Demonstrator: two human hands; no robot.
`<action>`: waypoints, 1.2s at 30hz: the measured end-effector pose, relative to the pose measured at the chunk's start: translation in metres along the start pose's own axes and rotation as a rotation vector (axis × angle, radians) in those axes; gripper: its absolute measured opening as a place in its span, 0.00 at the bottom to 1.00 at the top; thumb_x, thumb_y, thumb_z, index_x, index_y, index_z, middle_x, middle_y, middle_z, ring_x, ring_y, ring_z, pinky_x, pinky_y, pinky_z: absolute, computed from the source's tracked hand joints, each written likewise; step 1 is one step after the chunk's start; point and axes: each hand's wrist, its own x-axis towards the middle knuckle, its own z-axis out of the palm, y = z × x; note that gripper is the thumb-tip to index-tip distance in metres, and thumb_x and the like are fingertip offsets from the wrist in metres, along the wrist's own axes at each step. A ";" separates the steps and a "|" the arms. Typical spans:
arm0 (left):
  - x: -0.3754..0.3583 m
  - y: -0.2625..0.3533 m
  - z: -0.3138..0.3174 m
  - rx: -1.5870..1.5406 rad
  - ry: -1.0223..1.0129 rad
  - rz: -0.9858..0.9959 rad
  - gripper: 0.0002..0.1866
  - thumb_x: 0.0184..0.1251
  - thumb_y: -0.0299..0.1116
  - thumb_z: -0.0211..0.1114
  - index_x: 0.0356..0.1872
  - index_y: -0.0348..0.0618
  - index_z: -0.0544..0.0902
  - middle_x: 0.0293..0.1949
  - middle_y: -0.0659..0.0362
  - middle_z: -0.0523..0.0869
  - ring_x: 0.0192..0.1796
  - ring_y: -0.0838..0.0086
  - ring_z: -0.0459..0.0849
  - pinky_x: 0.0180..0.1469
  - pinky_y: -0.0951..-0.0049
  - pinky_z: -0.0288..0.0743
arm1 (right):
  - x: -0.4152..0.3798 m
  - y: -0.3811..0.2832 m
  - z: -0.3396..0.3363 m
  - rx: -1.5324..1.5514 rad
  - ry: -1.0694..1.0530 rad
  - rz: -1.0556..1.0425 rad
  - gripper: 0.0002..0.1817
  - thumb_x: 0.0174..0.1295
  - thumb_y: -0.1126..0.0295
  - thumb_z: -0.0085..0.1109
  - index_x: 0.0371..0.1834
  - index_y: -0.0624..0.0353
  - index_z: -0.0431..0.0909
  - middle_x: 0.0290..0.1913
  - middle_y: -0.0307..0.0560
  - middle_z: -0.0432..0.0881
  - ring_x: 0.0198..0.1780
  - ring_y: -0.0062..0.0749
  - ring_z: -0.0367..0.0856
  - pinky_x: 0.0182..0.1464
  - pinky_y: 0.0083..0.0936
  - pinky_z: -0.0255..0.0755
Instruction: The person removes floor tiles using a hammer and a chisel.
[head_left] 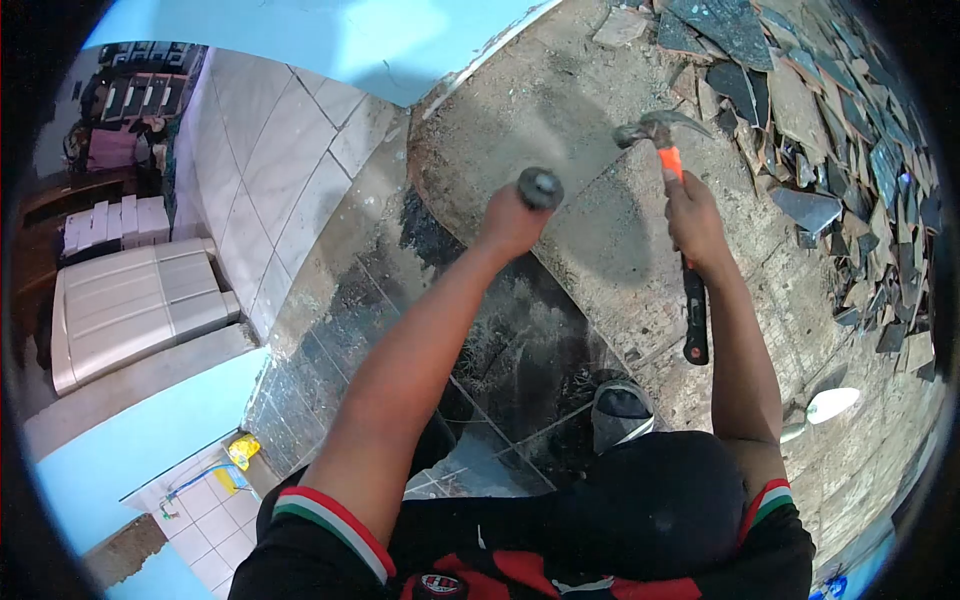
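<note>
closest to me is my bent knee in dark trousers (650,500) and my shoe (618,412), planted on the dark tiles (400,330) that are still stuck down, so i am crouched low over the work. my left hand (512,225) is wrapped tight round a chisel (540,188); only its round, battered top end shows above my fist, and i judge i hold it upright like that so the point sits at the edge where the tiles meet the bare cement floor (590,240). my right hand (692,225) is closed firmly on a hammer (672,175), gripped high on the orange part of the handle, with the black end hanging back past my wrist; the head is lifted beside and slightly above the chisel top, not touching it. further off, broken tile pieces (830,150) lie heaped along the right side, out of the stripped patch. far left stands a pale ribbed cabinet (135,305).
</note>
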 end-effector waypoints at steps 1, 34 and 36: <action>-0.010 0.003 -0.006 0.001 0.074 0.002 0.15 0.66 0.42 0.72 0.44 0.41 0.86 0.37 0.46 0.90 0.47 0.48 0.89 0.49 0.53 0.80 | 0.004 0.006 -0.005 0.021 0.003 -0.017 0.20 0.79 0.52 0.47 0.36 0.58 0.72 0.22 0.38 0.70 0.18 0.24 0.68 0.21 0.29 0.65; 0.079 -0.038 0.002 0.134 -0.278 -0.185 0.19 0.60 0.45 0.72 0.43 0.39 0.89 0.47 0.43 0.89 0.52 0.47 0.87 0.55 0.53 0.81 | 0.036 -0.036 0.053 -0.060 -0.255 0.009 0.18 0.75 0.57 0.51 0.41 0.64 0.77 0.23 0.42 0.75 0.22 0.29 0.76 0.25 0.36 0.72; 0.080 -0.044 0.004 0.114 -0.288 -0.117 0.19 0.62 0.44 0.71 0.45 0.39 0.88 0.46 0.41 0.89 0.51 0.46 0.87 0.54 0.53 0.80 | 0.044 -0.034 0.038 -0.049 -0.178 -0.062 0.19 0.75 0.56 0.51 0.40 0.64 0.76 0.24 0.41 0.75 0.22 0.28 0.75 0.25 0.35 0.70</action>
